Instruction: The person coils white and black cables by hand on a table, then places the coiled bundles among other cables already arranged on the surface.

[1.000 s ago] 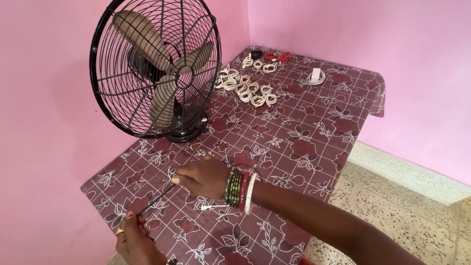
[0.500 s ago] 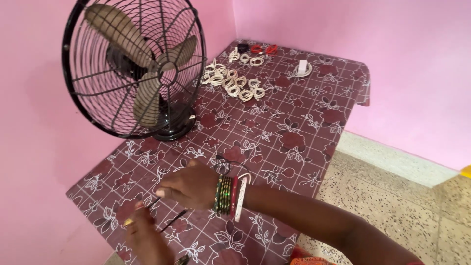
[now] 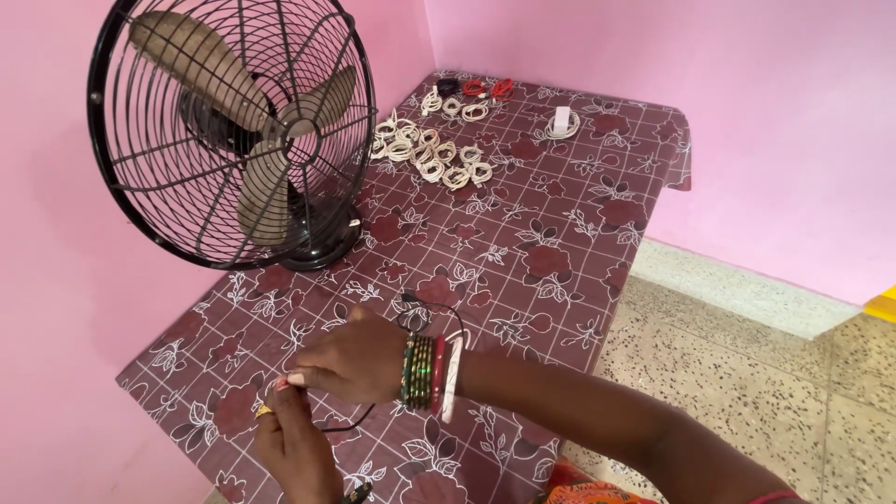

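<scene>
My right hand (image 3: 350, 359), with several bangles at the wrist, and my left hand (image 3: 294, 443), with a ring on one finger, meet fingertip to fingertip over the near end of a maroon flowered tablecloth (image 3: 523, 243). Both pinch a thin black cable (image 3: 422, 308). It loops on the cloth beyond my right wrist and a short piece shows under my right hand. A coiled white cable (image 3: 455, 336) lies next to the bangles.
A black table fan (image 3: 229, 131) with a wire cage stands at the left. Several coiled white cables (image 3: 429, 154) lie at the far end, with red and black coils (image 3: 481, 87) and a white charger (image 3: 562, 121). Pink walls close the left and back; speckled floor lies right.
My hands have come together; the black cable, stretched straight between them a second ago, is now gathered at my fingertips. The view has shifted right and down.
</scene>
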